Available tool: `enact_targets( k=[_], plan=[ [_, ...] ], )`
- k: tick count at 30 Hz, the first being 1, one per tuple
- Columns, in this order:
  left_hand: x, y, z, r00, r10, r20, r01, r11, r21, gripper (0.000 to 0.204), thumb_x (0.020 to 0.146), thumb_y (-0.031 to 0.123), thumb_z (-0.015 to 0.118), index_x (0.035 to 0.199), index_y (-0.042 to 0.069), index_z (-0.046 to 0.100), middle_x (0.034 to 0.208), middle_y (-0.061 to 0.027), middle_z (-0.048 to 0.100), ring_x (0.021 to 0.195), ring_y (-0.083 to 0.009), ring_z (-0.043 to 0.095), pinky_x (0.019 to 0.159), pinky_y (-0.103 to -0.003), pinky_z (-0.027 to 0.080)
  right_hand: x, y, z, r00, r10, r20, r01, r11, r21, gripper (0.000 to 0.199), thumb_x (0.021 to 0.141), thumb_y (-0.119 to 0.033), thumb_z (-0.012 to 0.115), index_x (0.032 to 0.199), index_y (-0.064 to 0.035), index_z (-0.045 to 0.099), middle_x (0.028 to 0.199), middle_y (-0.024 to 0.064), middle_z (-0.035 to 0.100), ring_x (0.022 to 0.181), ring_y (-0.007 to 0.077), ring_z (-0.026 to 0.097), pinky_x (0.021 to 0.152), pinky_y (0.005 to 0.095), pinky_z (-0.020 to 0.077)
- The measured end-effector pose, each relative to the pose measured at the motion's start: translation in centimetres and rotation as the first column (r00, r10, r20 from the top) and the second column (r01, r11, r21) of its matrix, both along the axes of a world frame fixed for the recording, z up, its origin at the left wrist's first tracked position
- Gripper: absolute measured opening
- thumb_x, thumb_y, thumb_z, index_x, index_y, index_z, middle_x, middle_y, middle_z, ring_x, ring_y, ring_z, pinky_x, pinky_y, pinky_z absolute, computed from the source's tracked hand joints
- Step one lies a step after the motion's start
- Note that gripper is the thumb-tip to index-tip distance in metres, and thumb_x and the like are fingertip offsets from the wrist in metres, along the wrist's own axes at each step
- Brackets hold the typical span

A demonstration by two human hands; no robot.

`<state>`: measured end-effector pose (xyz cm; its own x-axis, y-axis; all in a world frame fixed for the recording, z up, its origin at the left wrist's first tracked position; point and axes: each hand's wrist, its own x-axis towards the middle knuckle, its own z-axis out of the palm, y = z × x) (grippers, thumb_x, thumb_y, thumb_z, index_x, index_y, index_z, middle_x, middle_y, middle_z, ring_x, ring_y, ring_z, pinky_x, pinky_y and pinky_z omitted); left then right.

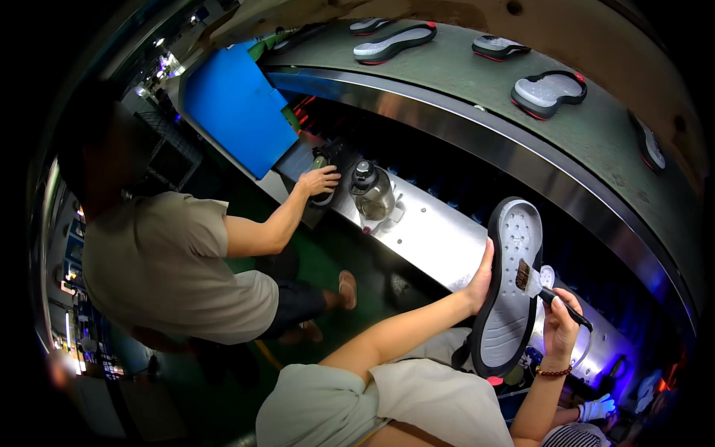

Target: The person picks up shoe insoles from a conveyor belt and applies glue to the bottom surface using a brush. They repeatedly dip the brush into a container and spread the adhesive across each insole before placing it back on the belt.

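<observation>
My left hand (480,281) is wrapped round the left edge of a shoe sole (506,324), grey inside with a black rim and a red tip at its lower end. The sole stands tilted with its pitted inner face towards me. In my right hand (561,328) is a brush (533,284) with a black handle and brown bristles. Its bristles lie at the middle of the sole's grey face. A beaded bracelet is on my right wrist.
Several soles (550,91) lie on the green conveyor belt (454,86) behind a metal edge. A large bottle (372,195) stands on the metal ledge (432,242). To the left, a co-worker (186,261) reaches towards a dark shoe part beside a blue panel (237,104). A gloved hand (596,408) shows lower right.
</observation>
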<state>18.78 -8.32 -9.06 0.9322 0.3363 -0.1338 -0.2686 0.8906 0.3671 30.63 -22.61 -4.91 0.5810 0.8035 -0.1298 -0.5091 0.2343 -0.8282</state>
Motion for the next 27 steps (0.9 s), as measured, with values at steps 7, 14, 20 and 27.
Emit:
enact_targets(
  k=[7,14,20,27],
  plan=[
    [0.7,-0.7,0.5,1.0,0.016,0.013,-0.016,1.0,0.025,0.086,0.078,0.073,0.018,0.131,0.008,0.033,0.123,-0.0111,0.046,0.11,-0.0212,0.047,0.094,-0.035,0.038,-0.6,-0.8,-0.1,0.999,-0.035,0.006,0.035,0.999,0.005,0.024,0.075,0.002,0.06,0.098,0.0055,0.054,0.095,0.0168,0.061,0.087,0.0186,0.06,0.082,0.0236,0.046],
    [0.7,-1.0,0.6,1.0,0.023,0.002,-0.023,1.0,-0.002,0.085,0.078,0.073,0.018,0.129,0.008,0.035,0.117,-0.0107,0.05,0.105,-0.0197,0.05,0.09,-0.034,0.042,-1.2,-1.3,0.2,0.998,-0.042,0.038,0.041,0.999,0.008,0.024,0.075,0.002,0.061,0.098,0.0055,0.055,0.096,0.0176,0.061,0.089,0.0209,0.06,0.086,0.0277,0.0447],
    [0.3,-1.0,1.0,0.999,0.011,-0.031,-0.01,1.0,0.018,0.086,0.077,0.074,0.018,0.131,0.008,0.033,0.12,-0.0117,0.047,0.109,-0.0215,0.048,0.092,-0.035,0.041,-1.7,-1.4,0.8,0.998,-0.045,0.054,0.044,0.999,0.009,0.023,0.074,0.003,0.06,0.097,0.0053,0.056,0.097,0.0181,0.061,0.09,0.021,0.06,0.085,0.0274,0.0444],
    [-1.1,-1.8,1.6,1.0,-0.014,-0.007,0.014,1.0,0.023,0.088,0.076,0.075,0.018,0.13,0.007,0.034,0.122,-0.0123,0.046,0.109,-0.023,0.047,0.092,-0.038,0.04,-0.9,-0.2,1.9,0.961,-0.02,0.276,0.026,1.0,-0.015,0.02,0.073,0.002,0.062,0.093,0.0047,0.061,0.09,0.0135,0.063,0.081,0.0151,0.06,0.075,0.0237,0.0468]
  ],
)
